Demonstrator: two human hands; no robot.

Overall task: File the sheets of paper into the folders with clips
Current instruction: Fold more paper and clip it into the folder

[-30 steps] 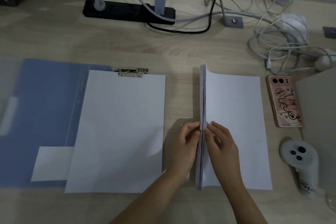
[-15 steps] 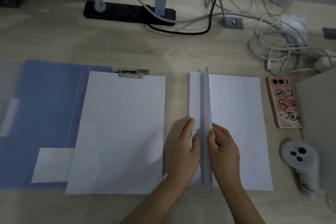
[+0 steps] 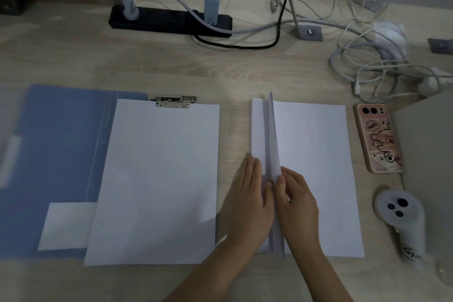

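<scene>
While pressing flat on the paper stack (image 3: pixel 316 167), left hand (image 3: pixel 247 201) straight-fingered, right hand (image 3: pixel 297 203) pinching sheets (image 3: pixel 274 135) upright above it, folder (image 3: pixel 61 154) to its left

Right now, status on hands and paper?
Left hand flat on stack. Right hand pinches lifted sheets, edge up. Folder open, clip on paper. Phone beside stack, apart.

The left hand (image 3: pixel 250 201) lies flat, fingers straight and together (palm down); just beside it, the right hand (image 3: pixel 297 200) pinches the raised sheets (image 3: pixel 274 135), fingers curled.
</scene>
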